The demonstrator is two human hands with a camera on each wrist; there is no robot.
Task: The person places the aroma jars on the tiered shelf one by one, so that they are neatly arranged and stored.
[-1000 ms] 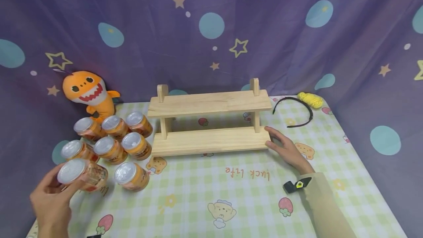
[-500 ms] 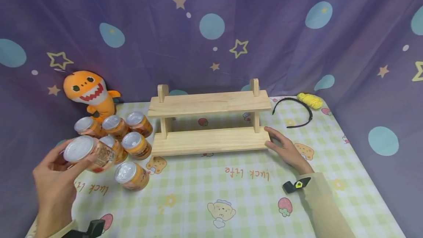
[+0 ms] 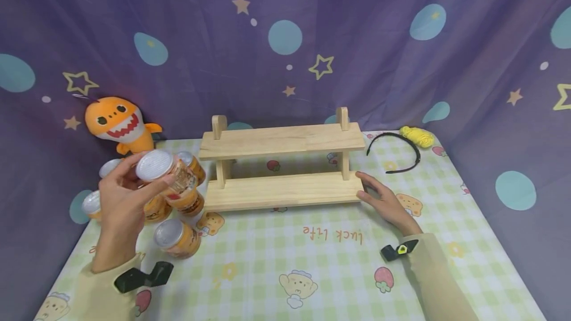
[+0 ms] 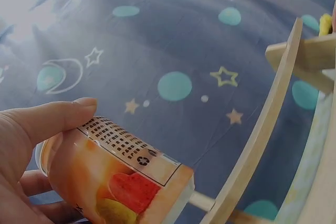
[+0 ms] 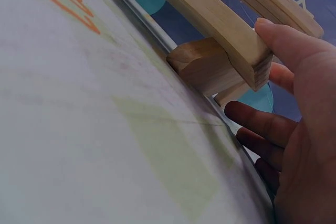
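We see the left hand (image 3: 118, 194) raised off the table at about nine o'clock from the wooden shelf (image 3: 282, 162), its thumb and fingers curled round an orange can (image 3: 167, 175) that it holds tilted, silver lid toward us. In the left wrist view the same can (image 4: 113, 174) lies against the palm with the thumb (image 4: 52, 119) pressed along its label, a barcode and a recycling mark showing, and the curved edge of the shelf (image 4: 262, 129) just past it. Below and behind the lifted can, the other cans (image 3: 176, 237) stand clustered on the checked tablecloth (image 3: 276, 261), some partly hidden by the hand, so we cannot tell how many there are. The nearest of them stands at about six o'clock from the held one. An orange shark plush (image 3: 120, 125) sits against the starry purple backdrop (image 3: 285, 38) at eleven o'clock from the cluster. The right hand (image 3: 385, 202) lies at the shelf's three o'clock end with straight, relaxed fingers, gripping nothing; the thumb touches the end of the lower board. The right wrist view shows that thumb (image 5: 286, 40) lying against the board's end grain (image 5: 252, 64), while the other fingers (image 5: 262, 127) stretch out low over the cloth beside the shelf's foot. At one o'clock from the shelf a black headband (image 3: 397, 150) lies on the cloth, with a yellow ball of yarn (image 3: 417, 135) touching its far end.
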